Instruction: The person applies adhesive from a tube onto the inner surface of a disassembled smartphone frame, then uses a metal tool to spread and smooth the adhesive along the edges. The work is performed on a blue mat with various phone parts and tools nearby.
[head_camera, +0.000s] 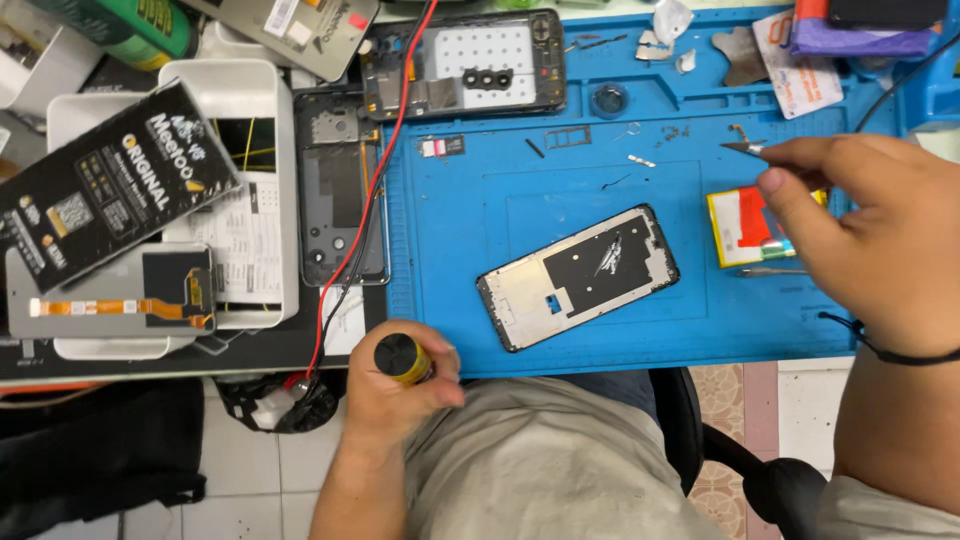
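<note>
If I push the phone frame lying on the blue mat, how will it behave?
The phone frame looks thin and flat, so probably light and a little bendable. It lies flat on the blue mat, so it should slide, not roll or tip.

Left hand (395, 385) grips a yellow bottle (402, 358); right hand (870, 230) pinches tweezers (742, 148) above the blue mat (480, 210).
</note>
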